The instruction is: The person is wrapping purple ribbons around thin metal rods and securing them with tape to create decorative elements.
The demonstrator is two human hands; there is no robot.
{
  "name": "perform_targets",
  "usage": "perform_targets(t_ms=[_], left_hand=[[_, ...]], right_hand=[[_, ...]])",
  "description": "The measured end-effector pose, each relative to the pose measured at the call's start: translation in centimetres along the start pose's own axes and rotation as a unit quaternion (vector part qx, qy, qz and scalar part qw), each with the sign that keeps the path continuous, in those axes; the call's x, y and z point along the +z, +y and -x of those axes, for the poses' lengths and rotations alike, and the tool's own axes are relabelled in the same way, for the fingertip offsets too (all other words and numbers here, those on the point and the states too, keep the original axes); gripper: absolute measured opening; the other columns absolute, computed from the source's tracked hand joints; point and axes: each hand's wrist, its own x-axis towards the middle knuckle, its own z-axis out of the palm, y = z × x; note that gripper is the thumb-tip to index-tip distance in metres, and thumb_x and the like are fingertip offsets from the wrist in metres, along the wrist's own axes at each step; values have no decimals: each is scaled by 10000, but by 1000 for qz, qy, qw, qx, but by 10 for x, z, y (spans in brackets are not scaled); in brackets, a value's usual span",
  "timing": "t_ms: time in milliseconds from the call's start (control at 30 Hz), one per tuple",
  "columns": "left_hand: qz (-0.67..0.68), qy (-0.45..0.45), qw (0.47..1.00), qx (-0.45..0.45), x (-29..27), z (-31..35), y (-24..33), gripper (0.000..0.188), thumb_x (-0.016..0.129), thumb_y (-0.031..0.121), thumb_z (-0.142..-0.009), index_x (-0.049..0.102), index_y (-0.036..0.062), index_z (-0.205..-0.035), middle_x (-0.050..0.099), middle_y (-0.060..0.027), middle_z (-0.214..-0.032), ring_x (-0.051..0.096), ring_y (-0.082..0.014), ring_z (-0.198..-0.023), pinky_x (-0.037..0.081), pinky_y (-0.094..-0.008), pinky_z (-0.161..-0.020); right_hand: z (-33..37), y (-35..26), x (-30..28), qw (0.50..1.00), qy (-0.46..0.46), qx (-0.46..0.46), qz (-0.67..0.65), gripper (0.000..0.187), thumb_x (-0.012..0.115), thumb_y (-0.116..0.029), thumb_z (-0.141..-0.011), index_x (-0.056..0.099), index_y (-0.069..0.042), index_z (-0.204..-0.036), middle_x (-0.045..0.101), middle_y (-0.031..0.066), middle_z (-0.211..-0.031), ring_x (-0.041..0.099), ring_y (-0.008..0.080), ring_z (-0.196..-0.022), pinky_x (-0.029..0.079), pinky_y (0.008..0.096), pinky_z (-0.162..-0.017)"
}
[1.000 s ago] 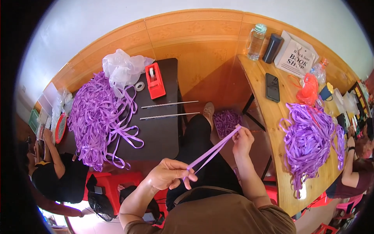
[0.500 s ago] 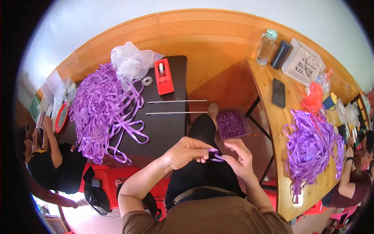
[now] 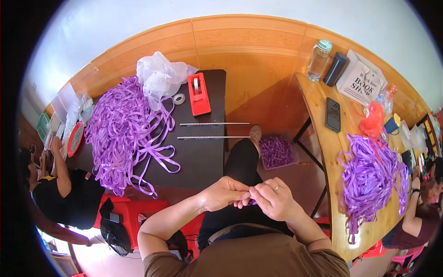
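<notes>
My left hand (image 3: 225,193) and my right hand (image 3: 274,199) meet above my lap, fingertips together. Between them a short bit of purple ribbon (image 3: 252,202) shows, mostly covered by the fingers. Both hands are closed in a pinch on it. A large heap of purple ribbon (image 3: 116,131) lies on the dark table to the left, with loops trailing over its near edge. Another ribbon pile (image 3: 369,177) rests on the wooden table to the right. Below, on the floor, stands a bin (image 3: 295,159) of short purple ribbon pieces.
The dark table (image 3: 198,159) holds two thin metal rods (image 3: 214,137), a red tape dispenser (image 3: 199,94), a tape roll (image 3: 179,99) and a clear plastic bag (image 3: 164,76). A phone (image 3: 332,115), bottles and a paper bag (image 3: 362,83) sit on the wooden table (image 3: 341,240). Other people work at both sides.
My right hand has moved in against the left and turned, its fingers now curled. The ribbon loop that showed between my hands is now mostly hidden. The view has shifted slightly.
</notes>
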Motion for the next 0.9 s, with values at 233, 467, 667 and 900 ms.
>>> perform_targets(t_ms=[233, 467, 667, 900], left_hand=[[-359, -12, 925, 122, 9, 13, 21, 161, 559, 79, -908, 664, -38, -940, 601, -32, -754, 564, -91, -659, 458, -236, -581], [118, 185, 888, 405, -49, 72, 67, 94, 549, 18, -843, 612, -33, -891, 600, -77, -810, 561, -149, -672, 454, -264, -605], [272, 218, 801, 488, -140, 163, 43, 202, 467, 139, -979, 554, 18, -1115, 637, -111, -995, 617, -205, -817, 484, -273, -611], [305, 337, 721, 523, -166, 174, 7, 162, 521, 146, -959, 580, 1, -1000, 638, -118, -831, 576, -106, -626, 415, -207, -491]], right_hand=[[4, 0, -1, 1000, 25, -18, -5, 192, 667, -37, -689, 630, 17, -869, 520, 81, -771, 507, 205, -638, 409, 314, -525], [30, 63, -36, 644, 400, 363, -542, 99, 540, -91, -910, 555, -8, -961, 547, 102, -869, 526, 198, -811, 444, 327, -761], [72, 100, -49, 443, 455, 250, -731, 133, 541, -129, -927, 524, -68, -1044, 503, 31, -890, 471, 176, -865, 383, 369, -826], [72, 95, -58, 444, 493, 195, -723, 115, 561, -128, -922, 537, -70, -1019, 488, 15, -835, 457, 151, -800, 350, 315, -763]])
